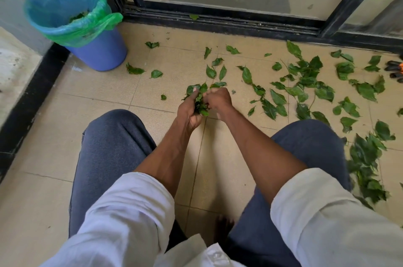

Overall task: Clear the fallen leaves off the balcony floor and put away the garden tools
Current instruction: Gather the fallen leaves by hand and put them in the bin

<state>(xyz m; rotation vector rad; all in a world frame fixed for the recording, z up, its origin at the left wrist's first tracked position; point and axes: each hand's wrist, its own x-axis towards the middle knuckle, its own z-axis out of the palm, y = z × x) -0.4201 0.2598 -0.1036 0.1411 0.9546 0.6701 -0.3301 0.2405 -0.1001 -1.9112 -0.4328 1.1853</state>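
My left hand (pixel 189 112) grips a bunch of green leaves (pixel 199 97) just above the beige floor tiles in the middle of the view. Close beside it on the right, my right hand (pixel 218 98) has its fingers curled, touching the same bunch and a leaf at its fingertips. Many loose green leaves (pixel 305 83) lie scattered over the tiles to the right, with a thicker pile (pixel 366 162) near my right knee. A blue bin (pixel 72 22) lined with a green bag stands at the back left and holds some leaves.
A black and orange tool or glove (pixel 395 70) shows at the right edge. Black sliding-door tracks (pixel 218 20) run along the back, with one leaf in them. A raised ledge with black trim (pixel 28 96) borders the left. My knees frame the bare tiles in front.
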